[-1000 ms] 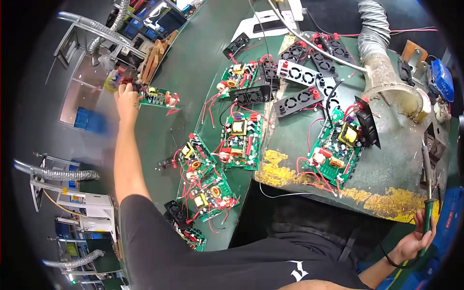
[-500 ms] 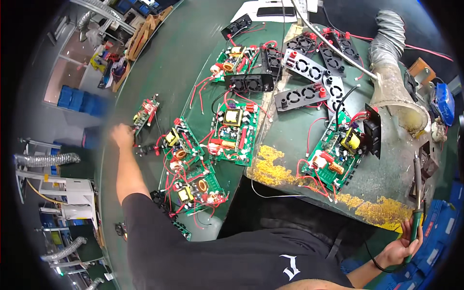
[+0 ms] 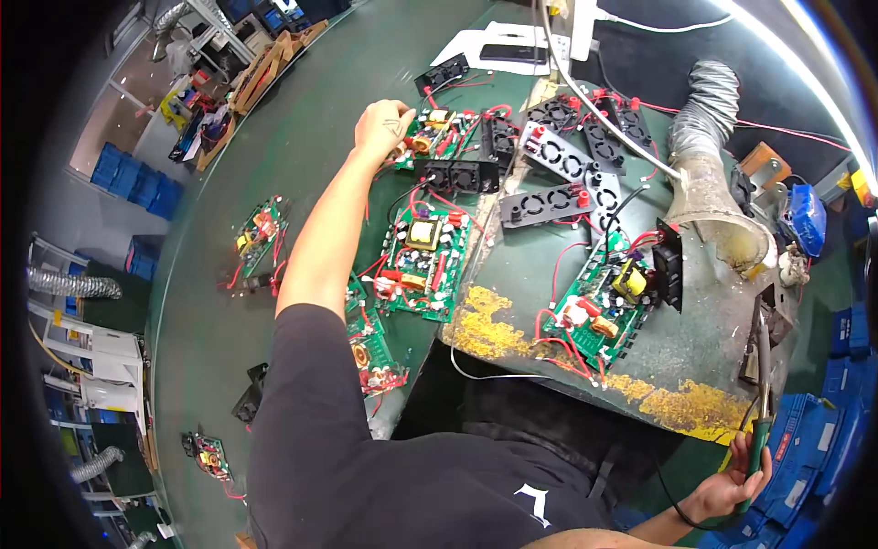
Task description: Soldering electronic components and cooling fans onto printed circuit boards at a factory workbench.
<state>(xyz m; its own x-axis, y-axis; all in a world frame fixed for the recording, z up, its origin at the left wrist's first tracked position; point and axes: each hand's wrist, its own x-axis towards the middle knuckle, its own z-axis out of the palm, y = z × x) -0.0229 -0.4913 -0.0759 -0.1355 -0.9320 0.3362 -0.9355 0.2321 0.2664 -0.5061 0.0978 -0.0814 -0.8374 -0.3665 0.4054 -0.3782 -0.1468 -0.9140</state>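
Note:
My left hand [image 3: 382, 130] reaches to the far side of the bench. Its fingers are curled at the left edge of a green circuit board [image 3: 437, 137] with a yellow transformer and red wires; the fingertips are partly hidden. Down at the right, my right hand [image 3: 727, 485] is closed round the green handle of a soldering iron [image 3: 761, 425], whose metal shaft points up. Nearer than the board at my left hand lies a larger circuit board [image 3: 421, 261]. Another circuit board [image 3: 599, 306], joined to a black fan panel [image 3: 669, 265], sits on the right part of the bench.
Several fan panels [image 3: 546, 205] lie at the back, below a white cable. A grey duct with a funnel hood [image 3: 709, 197] stands at the right. Left of my arm are more boards [image 3: 261, 233]. Blue crates [image 3: 791, 448] stand beyond the bench's right edge.
My left hand has left the board at the far left and moved right and away to the far board. My right hand still holds the soldering iron. The view has shifted somewhat.

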